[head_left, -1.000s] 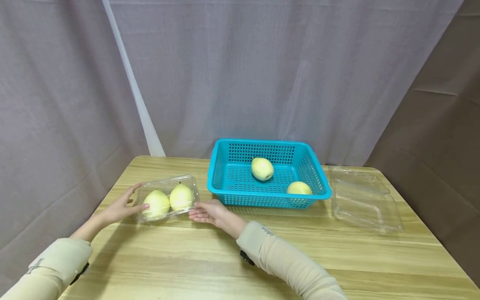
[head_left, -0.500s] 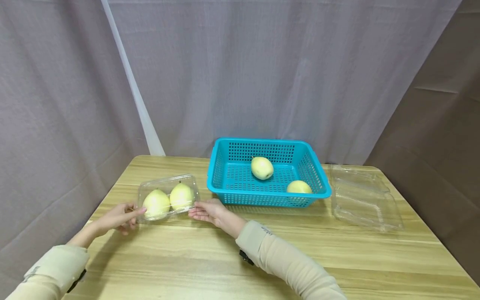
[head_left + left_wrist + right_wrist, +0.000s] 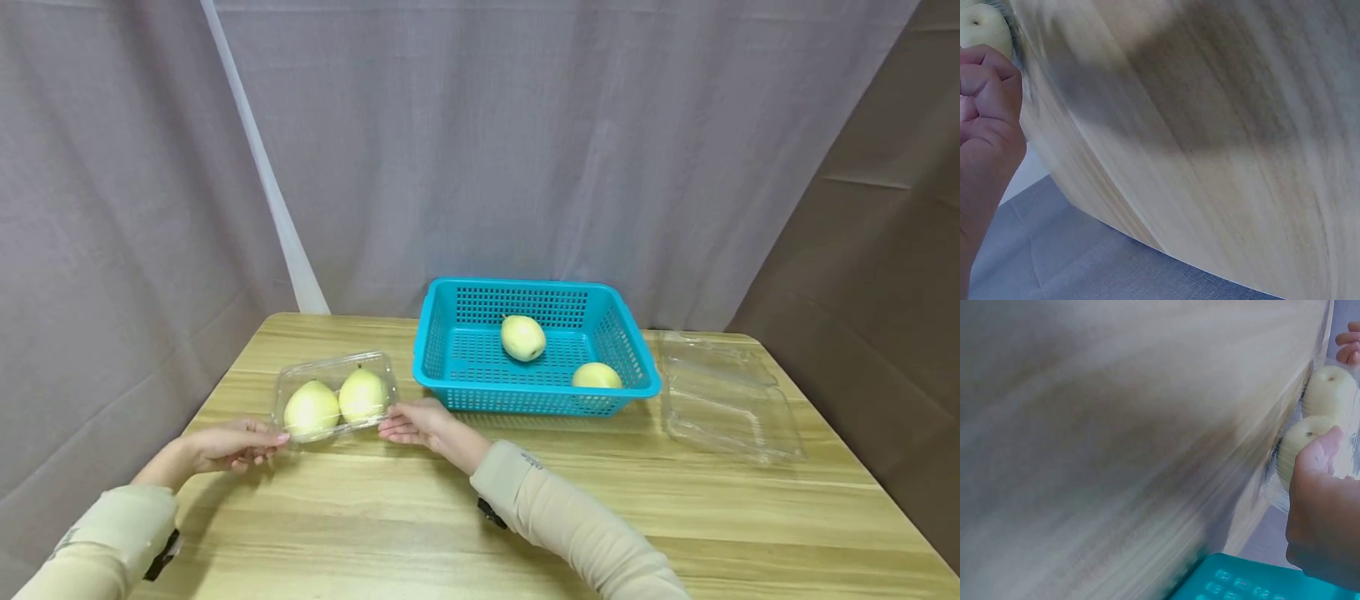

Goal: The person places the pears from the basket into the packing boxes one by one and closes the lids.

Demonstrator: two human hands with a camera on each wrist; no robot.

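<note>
On the left of the table in the head view lies a clear plastic clamshell box [image 3: 330,371], its lid down over two yellow-green pears [image 3: 311,410]. My left hand [image 3: 232,446] pinches the near left corner between thumb and curled fingers. At the near right corner my right hand [image 3: 423,425] grips the edge, thumb on top and fingers below. The right wrist view shows both pears [image 3: 1329,394] through the plastic, with my right thumb against the box. In the left wrist view, the curled left hand [image 3: 988,112] partly hides one pear [image 3: 985,28].
A blue-green plastic basket [image 3: 517,390] stands at the back middle, with one pear [image 3: 523,337] near its centre and another [image 3: 597,376] at its front right. An opened clear plastic box [image 3: 727,400] lies to its right. Grey curtains [image 3: 480,150] hang behind the wooden table [image 3: 465,517].
My left hand has moved from the left side of the box down toward me to its near left corner, and its spread fingers have curled. The right hand has stayed in place.
</note>
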